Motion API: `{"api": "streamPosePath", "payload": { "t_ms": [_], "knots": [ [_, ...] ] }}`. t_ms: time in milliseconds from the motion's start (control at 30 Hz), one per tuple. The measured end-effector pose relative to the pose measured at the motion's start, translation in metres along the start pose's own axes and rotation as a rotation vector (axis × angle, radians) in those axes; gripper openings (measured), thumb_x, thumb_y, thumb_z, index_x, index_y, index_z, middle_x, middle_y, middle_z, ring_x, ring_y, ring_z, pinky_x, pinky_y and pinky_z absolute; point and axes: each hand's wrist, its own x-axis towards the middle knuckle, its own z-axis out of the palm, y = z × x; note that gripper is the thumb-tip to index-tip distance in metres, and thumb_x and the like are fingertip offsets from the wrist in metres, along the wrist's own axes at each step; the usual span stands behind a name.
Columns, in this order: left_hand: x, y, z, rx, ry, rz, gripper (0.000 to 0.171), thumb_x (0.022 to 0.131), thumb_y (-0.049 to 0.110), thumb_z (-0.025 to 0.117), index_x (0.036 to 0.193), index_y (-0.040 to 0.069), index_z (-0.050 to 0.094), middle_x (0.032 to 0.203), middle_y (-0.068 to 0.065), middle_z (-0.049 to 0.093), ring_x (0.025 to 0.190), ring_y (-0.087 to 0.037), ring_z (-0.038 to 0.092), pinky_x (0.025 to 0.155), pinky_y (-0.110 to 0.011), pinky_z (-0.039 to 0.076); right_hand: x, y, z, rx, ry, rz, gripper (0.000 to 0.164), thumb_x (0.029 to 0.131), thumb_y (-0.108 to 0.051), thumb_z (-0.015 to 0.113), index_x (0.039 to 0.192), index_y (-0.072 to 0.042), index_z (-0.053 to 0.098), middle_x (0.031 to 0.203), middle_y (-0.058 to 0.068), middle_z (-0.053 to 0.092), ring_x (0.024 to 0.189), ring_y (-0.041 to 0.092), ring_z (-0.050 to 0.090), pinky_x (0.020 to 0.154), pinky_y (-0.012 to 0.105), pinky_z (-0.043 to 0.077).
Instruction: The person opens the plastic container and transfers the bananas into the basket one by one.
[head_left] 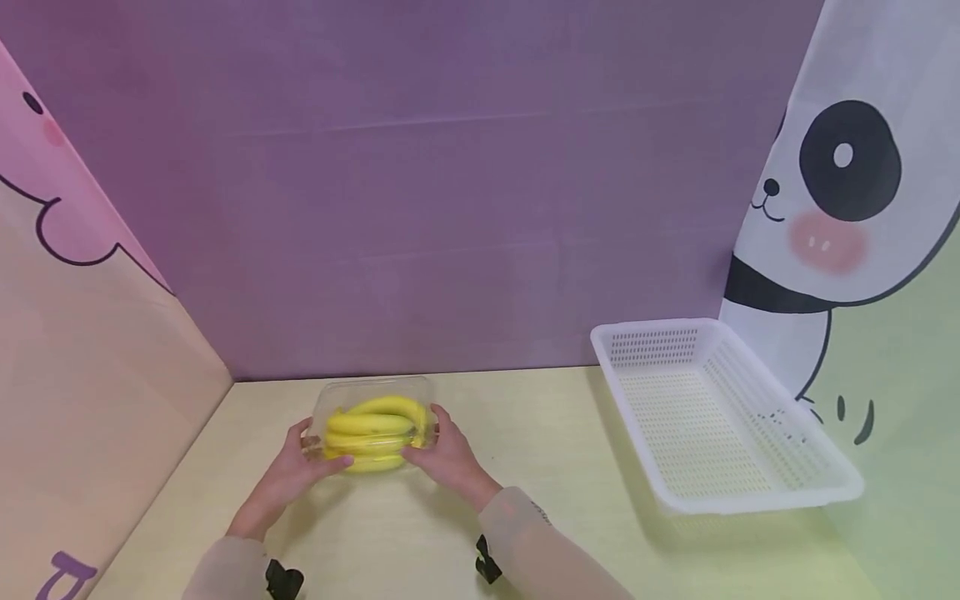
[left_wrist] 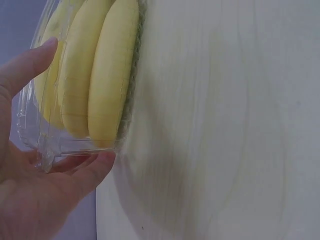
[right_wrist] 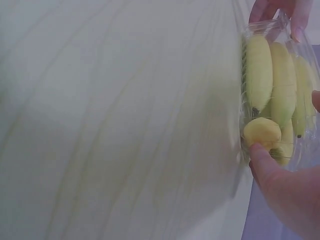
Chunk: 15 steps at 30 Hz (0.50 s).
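A clear plastic clamshell box (head_left: pixel 341 398) of yellow bananas (head_left: pixel 369 425) is held between both hands over the left part of the table. My left hand (head_left: pixel 288 473) grips its left end, thumb over the near top and fingers curled beneath the side, as the left wrist view shows. At the opposite end, my right hand (head_left: pixel 453 462) holds the box with its thumb at the near side and fingers around the right edge. Several bananas (right_wrist: pixel 282 75) lie side by side inside, seen through the plastic. A shadow falls on the table below the box.
A white perforated plastic basket (head_left: pixel 658 475) stands at the right, with no contents visible. The pale wood-grain table (head_left: pixel 525 433) meets a purple back wall (head_left: pixel 465 208). A printed panel with a panda (head_left: pixel 825 283) rises on the right, a pink one (head_left: pixel 82 333) on the left.
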Motion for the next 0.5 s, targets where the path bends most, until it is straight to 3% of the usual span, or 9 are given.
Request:
{"api": "streamPosePath", "payload": {
  "t_ms": [500],
  "knots": [
    [0.0,0.006,0.01,-0.022,-0.011,-0.009,0.12,0.088,0.037,0.081,0.158,-0.002,-0.009,0.156,-0.037,0.022,0.141,-0.054,0.031,0.108,-0.062,0.038,-0.004,0.001,-0.012,-0.094,-0.023,0.001,0.094,0.085,-0.028,0.08,0.157,-0.001,0.026,0.135,0.021,0.055,0.119,0.033,0.059,0.099,0.049,0.05]
  ]
}}
